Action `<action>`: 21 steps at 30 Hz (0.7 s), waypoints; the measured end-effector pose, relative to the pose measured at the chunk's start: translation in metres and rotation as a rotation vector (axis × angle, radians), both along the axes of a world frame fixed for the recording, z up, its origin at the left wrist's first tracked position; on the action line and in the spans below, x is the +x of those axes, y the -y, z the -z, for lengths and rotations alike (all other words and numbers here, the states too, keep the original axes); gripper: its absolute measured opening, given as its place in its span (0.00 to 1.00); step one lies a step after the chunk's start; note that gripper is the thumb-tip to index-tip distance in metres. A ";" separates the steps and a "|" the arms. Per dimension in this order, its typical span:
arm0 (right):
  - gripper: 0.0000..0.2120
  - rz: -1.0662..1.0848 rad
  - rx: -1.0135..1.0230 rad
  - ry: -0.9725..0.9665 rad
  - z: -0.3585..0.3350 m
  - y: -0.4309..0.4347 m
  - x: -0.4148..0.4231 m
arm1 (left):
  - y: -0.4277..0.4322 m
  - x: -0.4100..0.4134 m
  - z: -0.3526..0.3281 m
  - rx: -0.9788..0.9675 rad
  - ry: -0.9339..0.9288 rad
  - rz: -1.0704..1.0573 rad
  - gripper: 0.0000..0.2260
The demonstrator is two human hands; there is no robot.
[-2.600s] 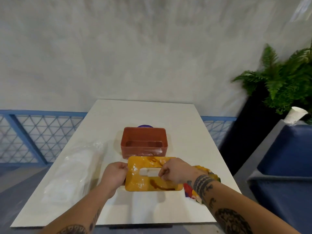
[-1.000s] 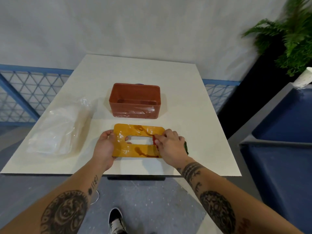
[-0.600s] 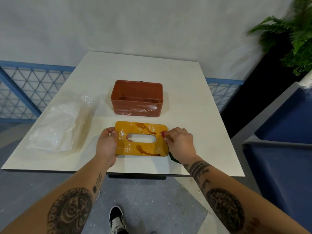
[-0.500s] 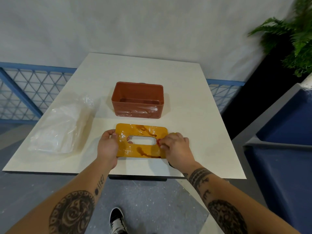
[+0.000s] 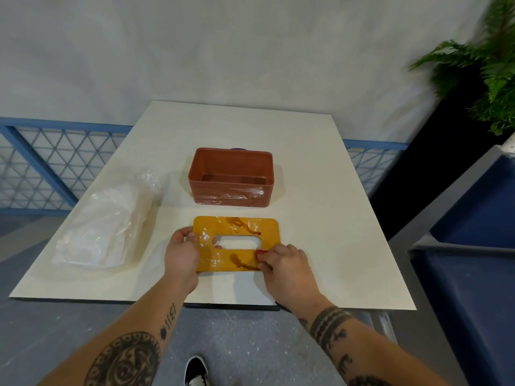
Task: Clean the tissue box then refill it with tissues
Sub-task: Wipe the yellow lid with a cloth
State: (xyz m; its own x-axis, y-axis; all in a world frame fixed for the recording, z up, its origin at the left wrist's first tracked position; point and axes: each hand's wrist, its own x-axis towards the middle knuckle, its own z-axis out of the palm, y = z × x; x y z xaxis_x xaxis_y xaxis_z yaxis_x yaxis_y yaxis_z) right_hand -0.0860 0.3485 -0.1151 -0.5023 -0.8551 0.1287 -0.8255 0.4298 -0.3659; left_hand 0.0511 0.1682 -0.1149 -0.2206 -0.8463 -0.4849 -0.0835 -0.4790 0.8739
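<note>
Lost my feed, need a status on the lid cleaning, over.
Left hand grips lid at left end. Right hand presses red cloth on lid's near right part. Lid stained: brown streaks, white specks. Box open behind it; nothing in the way.

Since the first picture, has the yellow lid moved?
Yes. The lid has dropped away from the brown box toward the near edge of the table; a gap now shows between them.

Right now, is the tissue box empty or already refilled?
Empty. The brown box stands open on the table, bare floor showing; its yellow lid lies flat in front, and the bagged tissue pack sits to its left.
</note>
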 end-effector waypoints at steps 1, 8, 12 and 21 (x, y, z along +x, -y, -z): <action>0.09 0.041 0.002 0.006 -0.001 -0.001 -0.006 | 0.000 -0.001 -0.001 0.014 -0.003 -0.002 0.07; 0.12 0.256 -0.047 0.176 -0.024 0.009 -0.021 | -0.002 0.001 0.006 0.147 -0.041 -0.103 0.09; 0.11 0.225 -0.037 0.061 -0.025 0.015 -0.014 | -0.012 -0.005 -0.005 0.152 -0.088 -0.145 0.10; 0.11 0.057 -0.095 0.054 -0.040 0.008 0.002 | -0.035 -0.021 -0.038 0.078 -0.133 -0.146 0.07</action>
State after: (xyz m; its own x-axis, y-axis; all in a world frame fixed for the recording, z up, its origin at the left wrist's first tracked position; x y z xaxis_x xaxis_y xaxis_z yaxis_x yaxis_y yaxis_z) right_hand -0.0845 0.3403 -0.0753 -0.5585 -0.8100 0.1790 -0.7784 0.4372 -0.4505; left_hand 0.0298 0.2034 -0.0768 -0.1648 -0.8350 -0.5251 0.1051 -0.5442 0.8324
